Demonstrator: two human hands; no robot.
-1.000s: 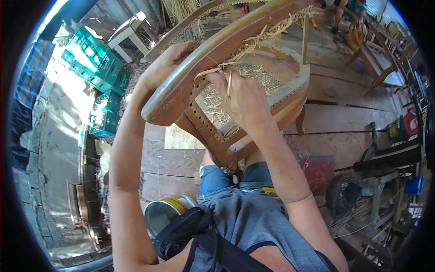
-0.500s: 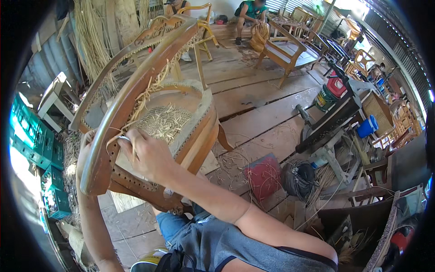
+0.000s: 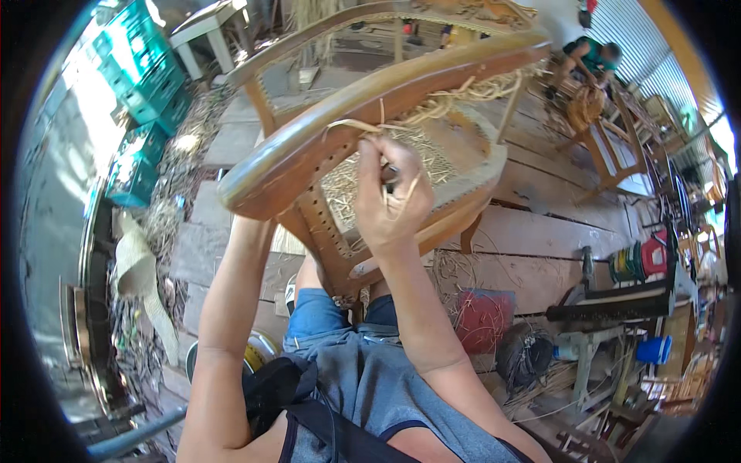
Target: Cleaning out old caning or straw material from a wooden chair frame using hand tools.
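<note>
Nearby: one wooden chair [image 3: 363, 92]; right fingers [image 3: 402, 157] pinching one cane strand [image 3: 351, 123]; left fingers hidden, cannot tell.

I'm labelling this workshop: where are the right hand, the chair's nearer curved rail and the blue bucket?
Right hand [image 3: 394, 199]: head view, middle of hand.
Nearer curved rail [image 3: 378, 94]: head view, wooden face, mid-length.
Blue bucket [image 3: 654, 351]: head view, side wall.

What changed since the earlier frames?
The right hand has rotated beside the curved brown wooden chair rail, now showing its thumb and curled fingers. The left hand, seen beyond the rail a second ago, is now hidden behind it. Unchanged: the right hand holds the thin pale cane strand, which crosses the rail.
</note>
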